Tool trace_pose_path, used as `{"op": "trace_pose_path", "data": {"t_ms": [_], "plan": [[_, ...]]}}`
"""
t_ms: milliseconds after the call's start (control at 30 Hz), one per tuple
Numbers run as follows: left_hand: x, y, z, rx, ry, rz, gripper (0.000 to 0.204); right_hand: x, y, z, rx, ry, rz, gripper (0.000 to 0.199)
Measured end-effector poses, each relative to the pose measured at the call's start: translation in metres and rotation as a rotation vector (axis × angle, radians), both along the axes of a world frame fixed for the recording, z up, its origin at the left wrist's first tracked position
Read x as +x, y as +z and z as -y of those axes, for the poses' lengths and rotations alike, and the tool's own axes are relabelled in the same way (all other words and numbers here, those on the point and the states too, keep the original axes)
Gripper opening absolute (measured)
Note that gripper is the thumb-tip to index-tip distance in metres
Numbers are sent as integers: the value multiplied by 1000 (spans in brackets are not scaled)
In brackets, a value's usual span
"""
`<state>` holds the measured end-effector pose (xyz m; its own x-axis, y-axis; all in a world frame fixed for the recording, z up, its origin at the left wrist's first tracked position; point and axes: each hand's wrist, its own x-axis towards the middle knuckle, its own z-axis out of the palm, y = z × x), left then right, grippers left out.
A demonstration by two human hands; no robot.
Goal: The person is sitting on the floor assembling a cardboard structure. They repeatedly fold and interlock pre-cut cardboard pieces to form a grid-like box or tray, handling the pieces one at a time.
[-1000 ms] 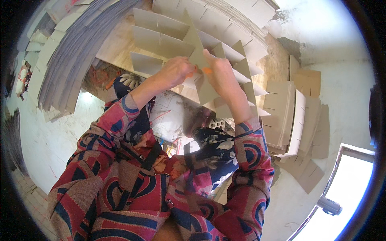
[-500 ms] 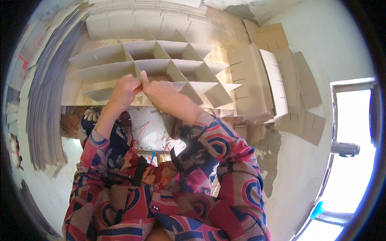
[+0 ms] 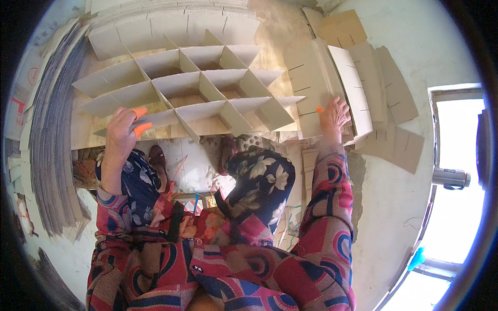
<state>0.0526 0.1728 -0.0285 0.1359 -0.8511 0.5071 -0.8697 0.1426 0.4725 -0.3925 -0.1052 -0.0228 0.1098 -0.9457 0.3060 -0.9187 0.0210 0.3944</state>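
Divider grid: we're looking at interlocked cardboard panels (image 3: 179,84), standing on the wooden table (image 3: 272,33) near its front edge; the panels hide parts of the cell floors.
Left hand: here it is, the left hand (image 3: 124,128), at the grid's near-left panel (image 3: 162,119), orange-covered fingertips (image 3: 140,112) visibly parted; whether either touches the card, we can't tell.
Right hand: well apart from the left, the right hand (image 3: 335,115) lies over the slotted sheets (image 3: 319,78), thumb side toward the grid; its fingertips blend into the edges, so we can't call a grip.
Back row: more slotted sheets (image 3: 171,27), cut off above.
Far left: a dark-edged stack (image 3: 52,129), bent by the lens.
Below: one shoe (image 3: 157,159) shows clearly, the other partly hidden.
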Motion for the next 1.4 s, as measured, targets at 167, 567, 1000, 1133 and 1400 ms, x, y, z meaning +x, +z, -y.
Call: {"op": "trace_pose_path", "data": {"t_ms": [167,567,1000,1133,1400], "plan": [[8,-4,-5,16,62,58,31,-27,-7,22,142,133,146,25],[10,-1,-17,-29,142,-51,38,-22,8,20,73,8,476,35],[-9,14,-14,-153,107,-216,47,50,98,-19,-332,131,716,23],[-36,21,14,23,-149,-1162,45,102,120,-41,98,511,1552,11],[-51,29,22,95,-165,-1458,36,229,87,-169,794,656,1817,25]]}}
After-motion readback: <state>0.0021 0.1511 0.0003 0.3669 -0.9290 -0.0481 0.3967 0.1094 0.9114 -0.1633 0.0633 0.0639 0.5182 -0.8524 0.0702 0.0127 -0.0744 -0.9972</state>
